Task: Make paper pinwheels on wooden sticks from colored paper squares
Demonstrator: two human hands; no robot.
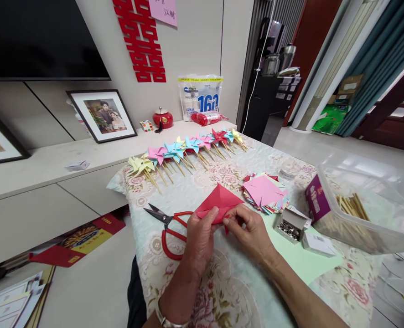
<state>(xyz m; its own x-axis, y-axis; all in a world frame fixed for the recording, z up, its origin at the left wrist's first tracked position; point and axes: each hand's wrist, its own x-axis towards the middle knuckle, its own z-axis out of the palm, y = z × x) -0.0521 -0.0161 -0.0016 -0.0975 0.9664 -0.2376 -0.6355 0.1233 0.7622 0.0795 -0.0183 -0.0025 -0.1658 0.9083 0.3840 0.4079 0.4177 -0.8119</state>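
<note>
A red paper square [219,197] with folded-in corners is held above the tablecloth between both hands. My left hand [201,234] grips its near left side, thumb on top. My right hand [248,228] pinches a near corner of the same paper between thumb and fingers. Just left of my left hand lie red-handled scissors [168,222], blades apart. Beyond the hands, a stack of coloured paper squares [265,189], pink on top, has slits cut toward the middle. Right of my right hand stands a small open box of metal pins [290,230].
Finished paper pinwheels [174,150] on sticks line the table's far edge. A clear plastic bin [362,232] with wooden sticks stands at the right. Beside the pin box are a small white box [318,243] and a green sheet [299,264]. A clear tape roll [290,169] lies behind the stack.
</note>
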